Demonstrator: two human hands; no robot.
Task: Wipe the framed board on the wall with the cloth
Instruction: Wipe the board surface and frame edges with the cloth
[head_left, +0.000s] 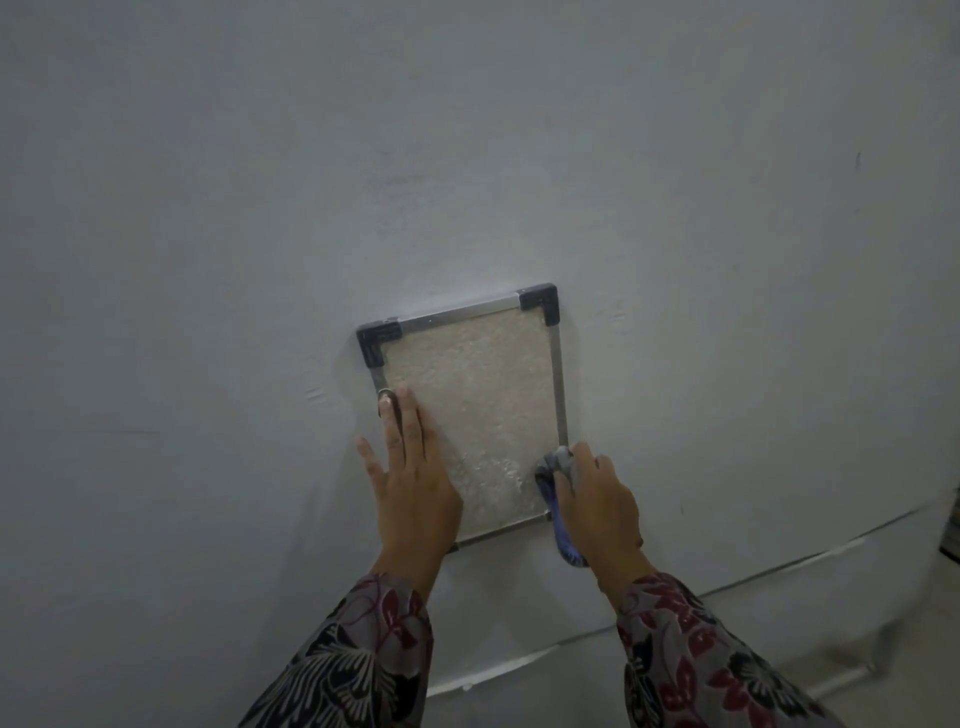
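Wall (208, 208) – left hand (410, 483) flat on board (483, 405), right hand (597, 499) clutching cloth (558, 499)

Dim, flat light, soft overall blur, wide-angle bending at the edges.

A plain grey-white wall (260, 182) is filling the dimly lit view, meeting what may be a pale floor (857, 639) lower right.
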